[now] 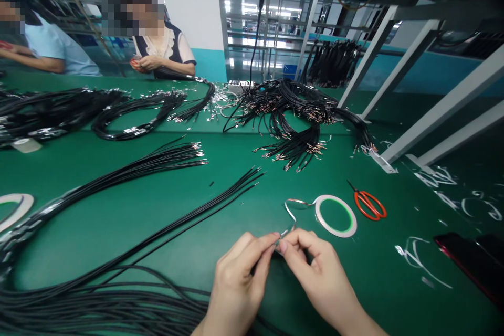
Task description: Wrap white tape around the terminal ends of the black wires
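Hands: our left hand and right hand both pinch a small metal terminal at the fingertips, close together and steady.
Strip: a thin foil strip loops up from our fingers toward the tape roll.
Place: near side of the desk, red-handled scissors beyond.

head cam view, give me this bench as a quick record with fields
left hand: pinching a small metal terminal at the fingertips
right hand: pinching the same terminal from the other side
nearby: thin shiny strip, tape roll, orange-handled scissors
bench: green mat with black wire bundles
beyond: co-worker across the bench
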The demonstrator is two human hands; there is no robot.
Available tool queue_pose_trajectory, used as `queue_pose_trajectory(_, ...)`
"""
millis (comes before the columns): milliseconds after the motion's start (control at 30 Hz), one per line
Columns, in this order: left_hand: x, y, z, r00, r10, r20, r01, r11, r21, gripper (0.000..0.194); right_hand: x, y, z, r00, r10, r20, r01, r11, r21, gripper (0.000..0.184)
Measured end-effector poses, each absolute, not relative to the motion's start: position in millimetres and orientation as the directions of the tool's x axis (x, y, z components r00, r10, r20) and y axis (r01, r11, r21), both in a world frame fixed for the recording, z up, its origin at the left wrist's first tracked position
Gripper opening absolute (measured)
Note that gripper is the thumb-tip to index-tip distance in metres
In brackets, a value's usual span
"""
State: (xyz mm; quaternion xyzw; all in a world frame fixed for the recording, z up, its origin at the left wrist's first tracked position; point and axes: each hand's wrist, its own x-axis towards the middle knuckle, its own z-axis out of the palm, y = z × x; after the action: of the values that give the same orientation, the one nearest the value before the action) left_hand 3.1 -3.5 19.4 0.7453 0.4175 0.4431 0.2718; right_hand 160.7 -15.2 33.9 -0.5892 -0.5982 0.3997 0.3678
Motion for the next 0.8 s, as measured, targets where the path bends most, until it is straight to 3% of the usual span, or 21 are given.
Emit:
queue_pose_trajectory(267, 4, -4, 18, 0.239, 0.895, 0.376, 0.339, -0.439, 0.832, 0.028, 160, -14, 36, -0.032, 0.999, -0.030, 0.403, -0.015, -0.915, 0.028)
queue_pose_trajectory(333, 5, -4, 19, 0.201, 0.942, 0.267, 0.306, -0.320, 0.897, 0.023, 159, -13, 36, -0.033, 0.999, -0.030, 0.403, -0.014, -0.915, 0.028)
queue_pose_trajectory(433, 9, -2, 23, 0.142, 0.990, -0.003, 0.179, -0.023, 0.984, 0.018, 159, -13, 37, -0.037, 0.999, -0.030, 0.416, -0.012, -0.909, 0.027)
queue_pose_trajectory(533, 12, 2, 28, 0.135, 0.970, -0.200, 0.016, 0.200, 0.980, 0.019, 160, -11, 37, -0.031, 0.999, -0.026, 0.440, -0.010, -0.898, 0.028)
queue_pose_trajectory(667, 14, 4, 32, 0.170, 0.944, -0.283, -0.125, 0.306, 0.944, 0.027, 160, -10, 37, -0.036, 0.999, -0.018, 0.444, 0.000, -0.896, 0.028)
queue_pose_trajectory(800, 14, 4, 32, 0.197, 0.934, -0.297, -0.144, 0.327, 0.934, 0.033, 160, -9, 37, -0.037, 0.999, -0.025, 0.432, -0.007, -0.902, 0.028)
